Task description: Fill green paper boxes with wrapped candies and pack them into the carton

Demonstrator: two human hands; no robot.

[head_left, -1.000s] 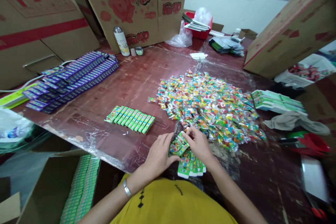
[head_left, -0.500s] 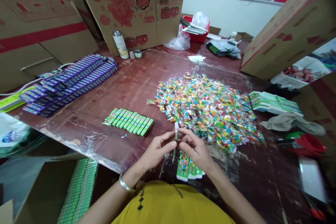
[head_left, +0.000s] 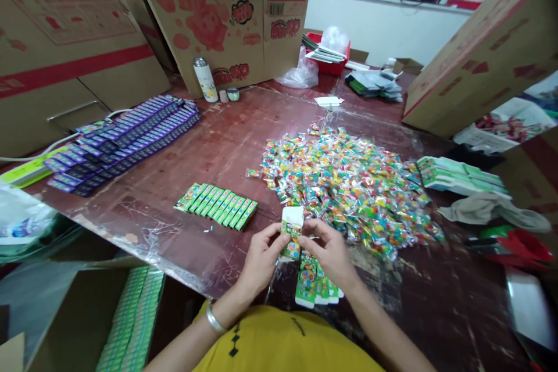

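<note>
Between my two hands is a small green printed carton (head_left: pixel 291 236) with its white top flap raised. My left hand (head_left: pixel 263 251) pinches its left side, thumb on the front face. On the right side, my right hand (head_left: pixel 328 247) grips it with thumb and fingers. Flat green cartons (head_left: pixel 307 285) lie fanned out on the table below my right hand. Just beyond my hands spreads a heap of small clear-wrapped candies (head_left: pixel 344 180) in many colours. To the left, a row of filled-out green boxes (head_left: pixel 218 204) leans together on the table.
Stacked purple boxes (head_left: pixel 126 139) sit at the left, near a flask (head_left: pixel 206 80). Big cardboard boxes (head_left: pixel 213 17) stand behind. An open carton with green boxes (head_left: pixel 131 319) is below the table edge. More flat green cartons (head_left: pixel 462 177) and a grey cloth (head_left: pixel 494 211) lie right.
The small carton was edge-on between my fingers; now its printed front faces me and it looks wider, with the flap up. Both hands keep hold of it.
</note>
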